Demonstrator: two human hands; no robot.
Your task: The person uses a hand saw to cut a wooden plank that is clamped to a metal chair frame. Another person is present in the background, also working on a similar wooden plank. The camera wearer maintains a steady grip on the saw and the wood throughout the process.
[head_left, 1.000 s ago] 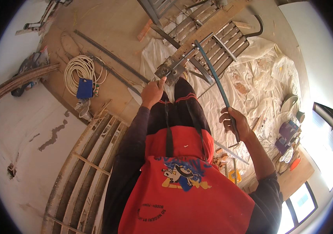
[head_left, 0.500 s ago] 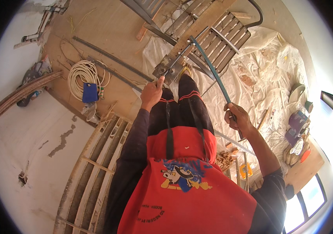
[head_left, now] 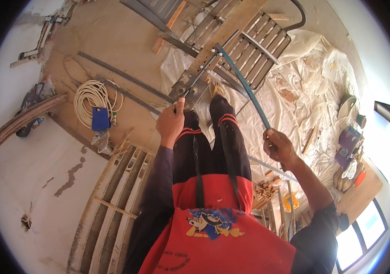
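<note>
My left hand is closed around the near end of a thin dark steel rod, thumb pointing forward along it. The rod runs away from me over a metal plate with pins, which lies on the near end of a wooden plank. In my closed right hand is the near end of a long teal bending lever. The lever slants forward and left, and its far head meets the rod beside the pins. How the head grips the rod is too small to tell.
The plank crosses a slatted metal bench. Crumpled plastic sheeting covers the floor at right. Left of me lie a coiled cream hose or cable, long dark rods and a ladder-like wooden frame. Paint cans stand far right.
Both hands still hold the rod and the lever. In the picture the plank, rod and lever head have shifted slightly left, and the left hand sits a little lower.
</note>
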